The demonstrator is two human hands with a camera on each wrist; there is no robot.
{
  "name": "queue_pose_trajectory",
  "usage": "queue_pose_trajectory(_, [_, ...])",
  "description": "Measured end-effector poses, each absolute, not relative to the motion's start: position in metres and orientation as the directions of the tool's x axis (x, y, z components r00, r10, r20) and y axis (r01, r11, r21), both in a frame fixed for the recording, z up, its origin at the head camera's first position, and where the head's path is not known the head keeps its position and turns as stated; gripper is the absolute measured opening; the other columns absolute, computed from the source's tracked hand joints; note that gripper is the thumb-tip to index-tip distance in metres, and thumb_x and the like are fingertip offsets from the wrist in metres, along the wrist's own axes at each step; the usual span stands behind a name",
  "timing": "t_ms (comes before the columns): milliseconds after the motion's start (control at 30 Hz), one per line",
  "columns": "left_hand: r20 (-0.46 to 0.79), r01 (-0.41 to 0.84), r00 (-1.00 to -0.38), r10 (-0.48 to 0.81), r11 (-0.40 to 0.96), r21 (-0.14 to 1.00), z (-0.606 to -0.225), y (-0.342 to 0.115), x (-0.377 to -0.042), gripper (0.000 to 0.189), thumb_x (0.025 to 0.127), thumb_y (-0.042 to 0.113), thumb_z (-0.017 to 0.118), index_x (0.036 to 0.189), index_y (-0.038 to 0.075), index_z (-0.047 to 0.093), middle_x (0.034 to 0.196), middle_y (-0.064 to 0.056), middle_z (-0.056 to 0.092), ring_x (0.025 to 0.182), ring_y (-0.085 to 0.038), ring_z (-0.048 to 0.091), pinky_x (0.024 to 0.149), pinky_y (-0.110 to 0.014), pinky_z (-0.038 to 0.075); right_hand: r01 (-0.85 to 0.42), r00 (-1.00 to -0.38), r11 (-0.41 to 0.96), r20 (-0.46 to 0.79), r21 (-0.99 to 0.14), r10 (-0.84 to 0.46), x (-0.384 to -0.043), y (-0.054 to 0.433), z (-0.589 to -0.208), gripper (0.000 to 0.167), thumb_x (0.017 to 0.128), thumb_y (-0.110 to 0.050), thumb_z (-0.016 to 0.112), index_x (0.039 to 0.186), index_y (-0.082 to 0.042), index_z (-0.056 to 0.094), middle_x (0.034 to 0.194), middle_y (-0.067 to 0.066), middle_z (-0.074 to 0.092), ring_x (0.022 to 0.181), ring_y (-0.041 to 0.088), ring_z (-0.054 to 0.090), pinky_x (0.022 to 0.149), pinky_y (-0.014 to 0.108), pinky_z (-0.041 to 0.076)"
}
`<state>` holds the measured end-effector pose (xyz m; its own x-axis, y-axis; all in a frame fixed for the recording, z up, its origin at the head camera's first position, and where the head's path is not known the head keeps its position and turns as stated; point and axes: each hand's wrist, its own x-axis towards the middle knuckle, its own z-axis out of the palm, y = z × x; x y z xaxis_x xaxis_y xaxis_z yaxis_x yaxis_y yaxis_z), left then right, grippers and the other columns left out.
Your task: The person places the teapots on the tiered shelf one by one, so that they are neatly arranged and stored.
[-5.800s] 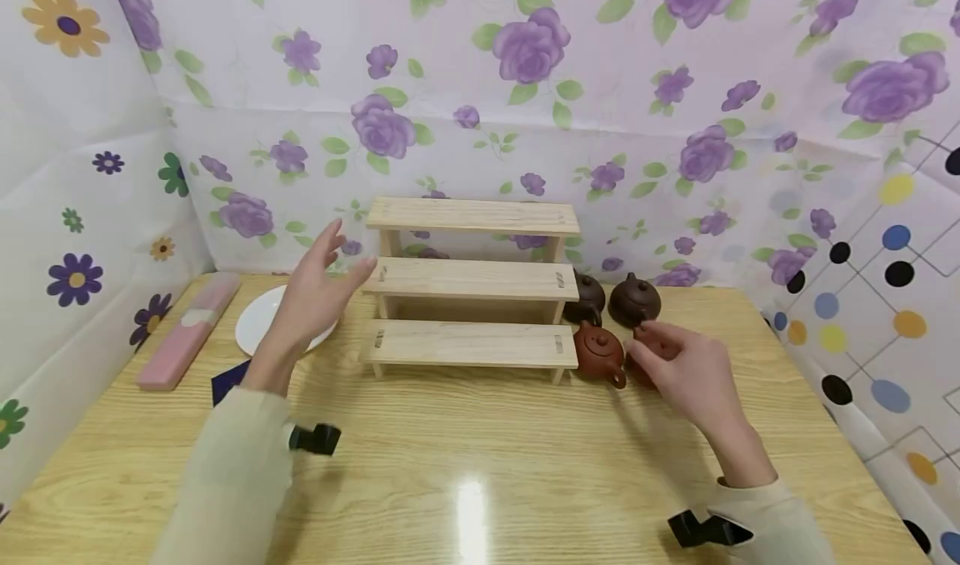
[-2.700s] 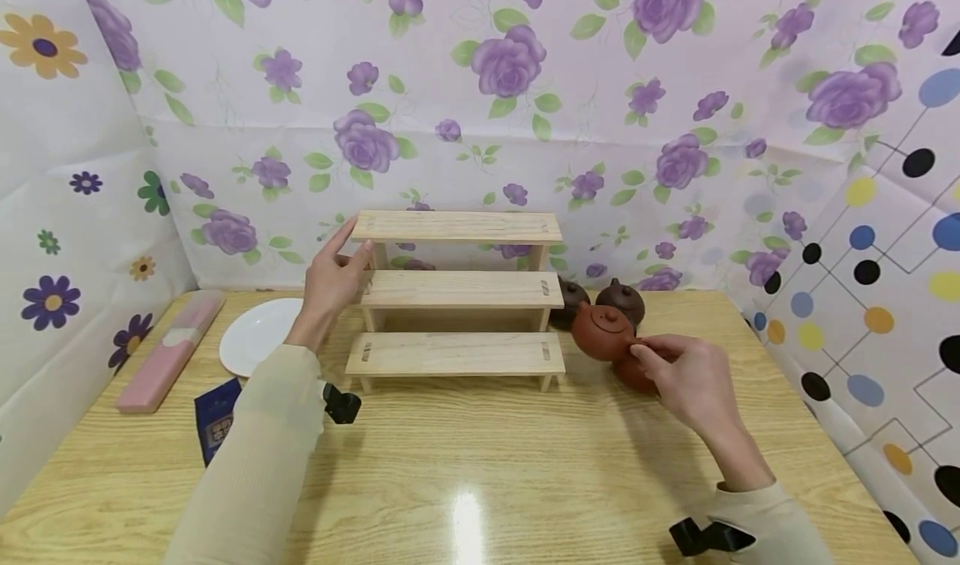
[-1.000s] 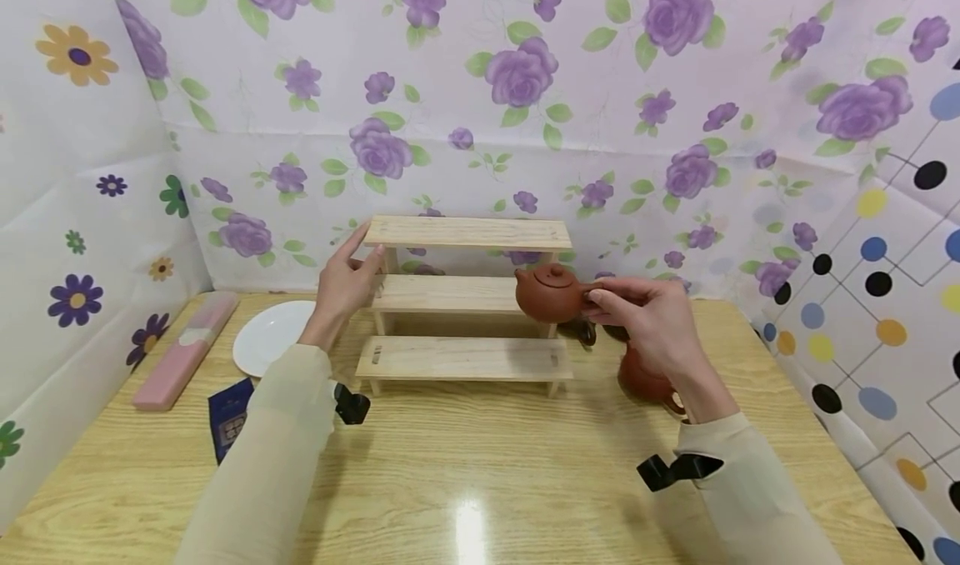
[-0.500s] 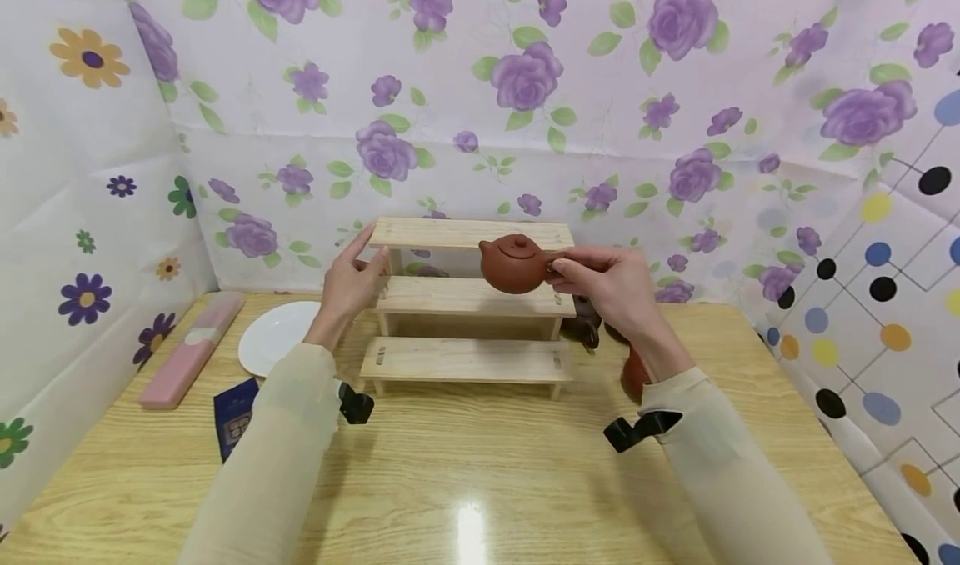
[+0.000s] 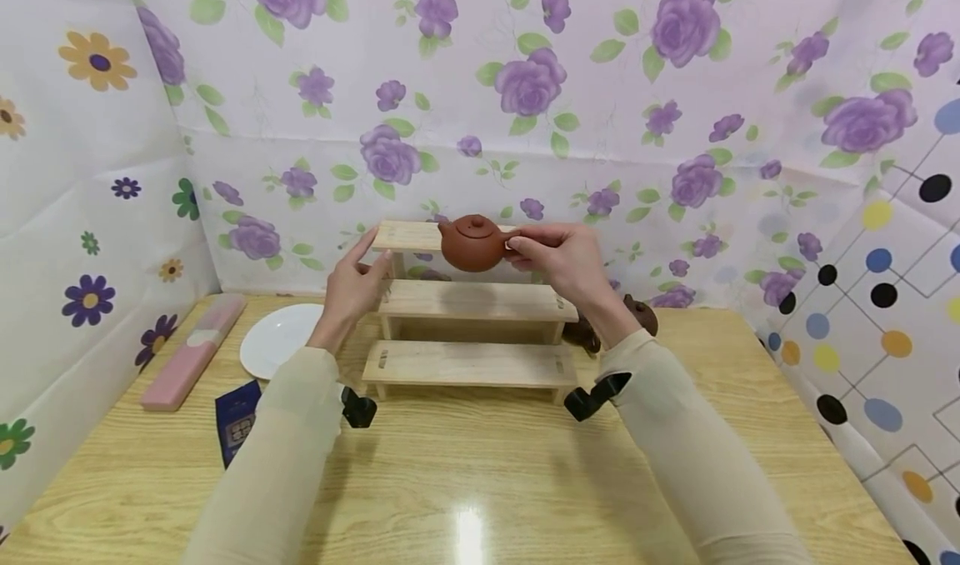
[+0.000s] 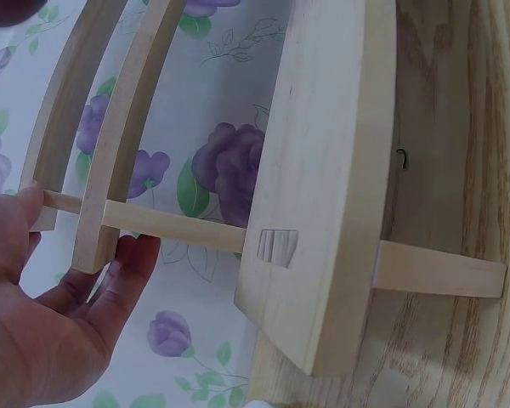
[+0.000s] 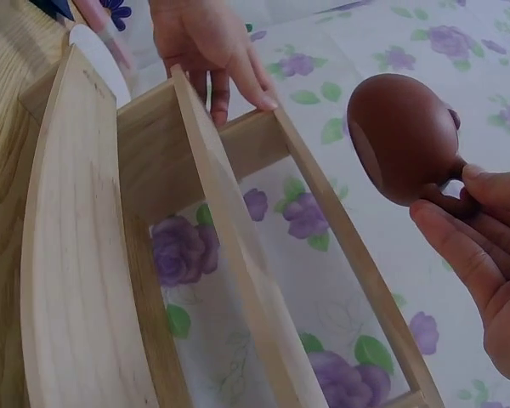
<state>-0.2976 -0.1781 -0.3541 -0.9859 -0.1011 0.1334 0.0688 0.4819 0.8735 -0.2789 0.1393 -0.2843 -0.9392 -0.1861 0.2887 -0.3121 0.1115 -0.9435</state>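
Note:
A reddish-brown clay teapot [image 5: 472, 244] hangs in front of the top tier of a three-tier wooden shelf stand [image 5: 471, 365]. My right hand [image 5: 562, 261] pinches its handle, with the spout pointing left. In the right wrist view the teapot [image 7: 404, 140] is seen from below, apart from the top board. At the stand's upper left end, my left hand [image 5: 352, 290] grips the top tier. The left wrist view shows the fingers of that hand [image 6: 55, 314] around the stand's end. Dark brown teapots [image 5: 641, 315] sit behind my right forearm, partly hidden.
On the left lie a white plate [image 5: 273, 340], a dark blue packet [image 5: 237, 415] and a long pink case [image 5: 193, 352]. Flowered cloth [image 5: 525, 165] rises behind the table [image 5: 465, 465]. Dotted cloth [image 5: 885, 365] stands on the right.
My right hand took a red teapot by its handle, lifted it from the right of the stand and carried it up and left. My left hand moved onto the stand's upper left end.

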Motion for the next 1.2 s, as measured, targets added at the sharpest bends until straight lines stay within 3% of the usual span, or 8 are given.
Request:
queue_pose_trajectory(367, [0.144,0.071,-0.983,-0.116,0.48,0.875,-0.355,-0.177,-0.299,0.062,0.109,0.049,0.055,0.166,0.04,0.033,0.114,-0.019,0.068,0.094,-0.021,0.062,0.069,-0.028,0.052,-0.291,-0.942,0.021,0.283,-0.956,-0.182,-0.307,0.103,-0.285,0.025,0.099,-0.002,0.074,0.119,0.012,0.075,0.113,0.031,0.075,0.083,0.015,0.08,0.08,0.032,0.065])
queue_pose_trajectory(800, [0.148,0.072,-0.981,-0.127,0.469,0.88,-0.356,-0.178,-0.298,0.06,0.108,0.049,0.056,0.164,0.041,0.037,0.103,-0.014,0.068,0.082,-0.017,0.06,0.063,-0.027,0.052,-0.264,-0.947,0.006,0.258,-0.965,-0.193,-0.333,0.083,-0.287,0.024,0.098,-0.002,0.075,0.118,0.011,0.076,0.1,0.019,0.081,0.081,0.015,0.08,0.078,0.031,0.065])
queue_pose_trajectory(1200, [0.132,0.054,-0.982,-0.136,0.466,0.883,-0.355,-0.179,-0.298,0.06,0.108,0.048,0.057,0.164,0.043,0.037,0.106,-0.016,0.069,0.082,-0.019,0.063,0.063,-0.028,0.053,-0.201,-0.963,0.039,0.19,-0.979,-0.192,-0.346,0.069,-0.282,0.021,0.098,-0.003,0.075,0.116,0.008,0.078,0.112,0.026,0.078,0.085,0.019,0.08,0.081,0.033,0.065])
